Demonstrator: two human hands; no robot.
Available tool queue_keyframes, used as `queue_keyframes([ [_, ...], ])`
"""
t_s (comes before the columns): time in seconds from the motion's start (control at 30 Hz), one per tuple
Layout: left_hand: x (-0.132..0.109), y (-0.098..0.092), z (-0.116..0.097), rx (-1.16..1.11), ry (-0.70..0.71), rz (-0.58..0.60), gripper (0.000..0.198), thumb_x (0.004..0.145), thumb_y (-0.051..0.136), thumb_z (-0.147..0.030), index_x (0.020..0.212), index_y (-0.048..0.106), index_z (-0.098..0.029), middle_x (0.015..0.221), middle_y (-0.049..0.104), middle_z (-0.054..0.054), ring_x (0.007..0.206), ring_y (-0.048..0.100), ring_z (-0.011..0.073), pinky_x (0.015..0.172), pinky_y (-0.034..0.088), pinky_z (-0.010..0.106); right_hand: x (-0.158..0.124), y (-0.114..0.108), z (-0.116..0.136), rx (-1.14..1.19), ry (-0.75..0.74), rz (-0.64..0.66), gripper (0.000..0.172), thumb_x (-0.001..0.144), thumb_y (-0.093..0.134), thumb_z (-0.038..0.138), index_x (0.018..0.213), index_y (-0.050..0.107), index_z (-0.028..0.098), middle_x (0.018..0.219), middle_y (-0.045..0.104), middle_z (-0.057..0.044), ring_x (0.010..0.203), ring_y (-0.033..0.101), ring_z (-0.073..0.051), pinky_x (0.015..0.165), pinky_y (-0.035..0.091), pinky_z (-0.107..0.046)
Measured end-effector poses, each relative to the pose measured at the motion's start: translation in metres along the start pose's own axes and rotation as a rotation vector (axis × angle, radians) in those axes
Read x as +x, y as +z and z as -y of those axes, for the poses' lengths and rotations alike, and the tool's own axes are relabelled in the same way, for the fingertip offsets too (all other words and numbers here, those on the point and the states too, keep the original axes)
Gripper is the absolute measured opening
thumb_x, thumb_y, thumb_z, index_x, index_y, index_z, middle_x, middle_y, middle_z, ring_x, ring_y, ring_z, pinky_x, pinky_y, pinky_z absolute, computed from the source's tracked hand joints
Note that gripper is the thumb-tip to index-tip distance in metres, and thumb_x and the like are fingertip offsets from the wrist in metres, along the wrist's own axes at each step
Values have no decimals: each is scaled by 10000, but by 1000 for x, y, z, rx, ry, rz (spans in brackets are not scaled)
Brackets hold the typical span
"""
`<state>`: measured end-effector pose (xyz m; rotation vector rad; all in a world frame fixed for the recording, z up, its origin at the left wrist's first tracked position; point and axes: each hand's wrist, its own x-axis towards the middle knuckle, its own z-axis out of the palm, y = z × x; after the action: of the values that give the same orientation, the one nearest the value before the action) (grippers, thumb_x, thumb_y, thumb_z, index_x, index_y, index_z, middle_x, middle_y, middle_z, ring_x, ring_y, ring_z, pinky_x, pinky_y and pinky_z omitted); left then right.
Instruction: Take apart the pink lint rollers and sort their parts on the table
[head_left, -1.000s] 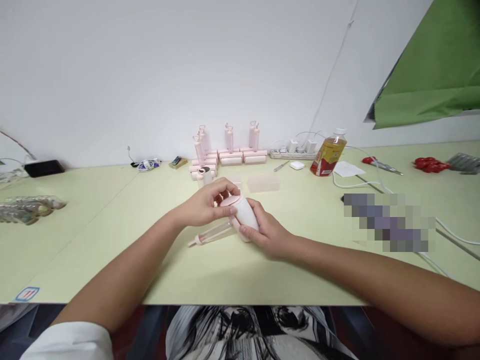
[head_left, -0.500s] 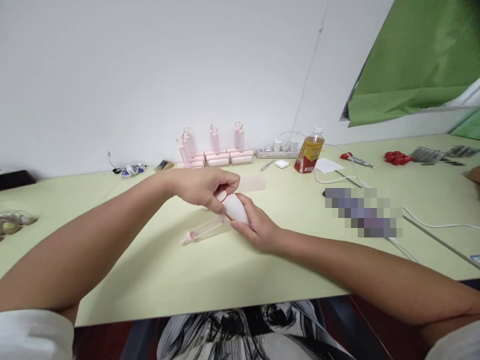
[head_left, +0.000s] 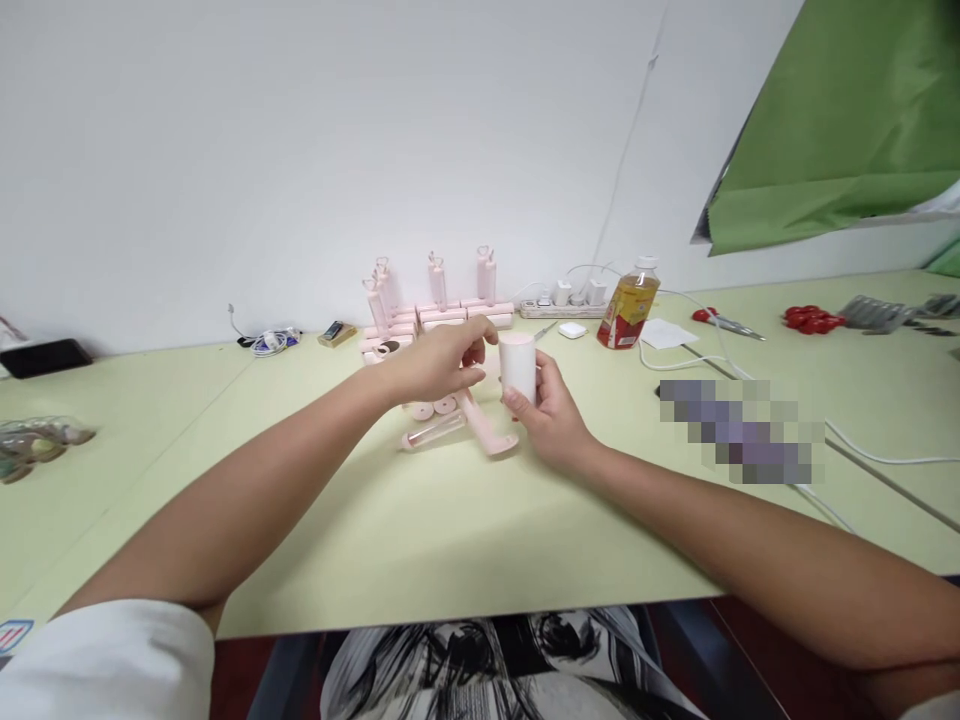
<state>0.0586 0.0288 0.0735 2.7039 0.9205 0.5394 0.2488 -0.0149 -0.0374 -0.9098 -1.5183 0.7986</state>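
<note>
Pale green desk (head_left: 375, 540): right hand (head_left: 556, 425), grip wrapped round an upright white cylinder (head_left: 517, 365); left hand (head_left: 439, 365) at its 9 o'clock, can't tell that grip tbh.

Both bare forearms reach forward and converge on a white cylinder (head_left: 517, 362). The right hand (head_left: 553, 418) sits just right of and below the cylinder and grips it upright, with the thumb across its lower front and the fingers up its right side. The left hand (head_left: 439, 366) hovers just left of the cylinder, palm down and wrist straight. Its fingers are curled, with thumb and fingertips drawn together beside the cylinder's top. Whether they pinch anything cannot be told.
</note>
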Motion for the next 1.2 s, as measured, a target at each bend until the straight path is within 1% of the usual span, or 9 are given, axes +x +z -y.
queue_keyframes([
  [0.13,-2,14,3,-8,-15,61,472,801,555,-207,1254,424,-224,915,640,12,781,583,167,649,419,269,12,-17,1,-46,-24,19,625,827,655,391,1367,372,252,1199,572,-94,1021,557,-240,816,484,-382],
  [0.23,-6,29,8,-40,-64,77,457,808,560,-223,1244,423,-223,897,656,12,761,599,173,626,425,270,18,-28,0,-149,-63,77,567,798,670,326,1316,454,246,1291,556,-83,1149,524,-262,932,435,-412],
  [0.4,-16,44,13,-63,-207,99,421,807,593,-287,1201,466,-206,920,677,38,767,627,192,621,460,287,21,-35,1,-334,-37,180,530,770,639,234,1286,521,227,1258,597,-65,1118,561,-254,941,437,-402],
  [0.5,-26,43,12,-129,-268,33,475,810,604,-349,1243,489,-192,1084,664,90,883,649,208,704,512,313,21,-34,1,-419,-88,260,541,750,626,195,1285,552,219,1275,596,-71,1129,564,-256,967,432,-402],
  [0.6,-36,39,10,-265,-201,-65,511,835,586,-361,1312,502,-197,1232,624,100,970,651,192,786,532,299,20,-34,0,-495,-145,355,556,735,621,175,1287,578,221,1267,605,-81,1128,572,-264,971,438,-407],
  [0.73,-46,38,8,-345,-102,-53,327,865,560,-348,1136,670,-202,1045,709,47,880,663,165,768,527,264,17,-33,0,-529,-147,454,578,737,617,169,1311,575,228,1200,633,-78,1055,609,-245,912,477,-376],
  [0.9,-49,41,9,-315,-107,-82,305,818,618,-321,1092,688,-205,996,714,27,848,646,153,749,517,253,15,-33,1,-521,-162,478,548,751,620,187,1296,580,221,1173,632,-83,1011,617,-238,885,486,-378],
  [1.1,-54,42,14,-284,-121,-107,300,792,602,-292,1066,690,-207,831,670,13,723,593,135,659,474,242,15,-35,6,-467,-246,413,546,732,619,183,1275,583,223,1215,609,-96,1091,580,-266,950,450,-423],
  [1.2,-55,42,20,-292,-177,-138,319,756,613,-273,1057,690,-201,740,619,-3,663,546,128,609,442,235,17,-37,7,-300,-138,342,536,688,593,164,1221,618,217,1220,609,-96,1068,590,-268,891,479,-408],
])
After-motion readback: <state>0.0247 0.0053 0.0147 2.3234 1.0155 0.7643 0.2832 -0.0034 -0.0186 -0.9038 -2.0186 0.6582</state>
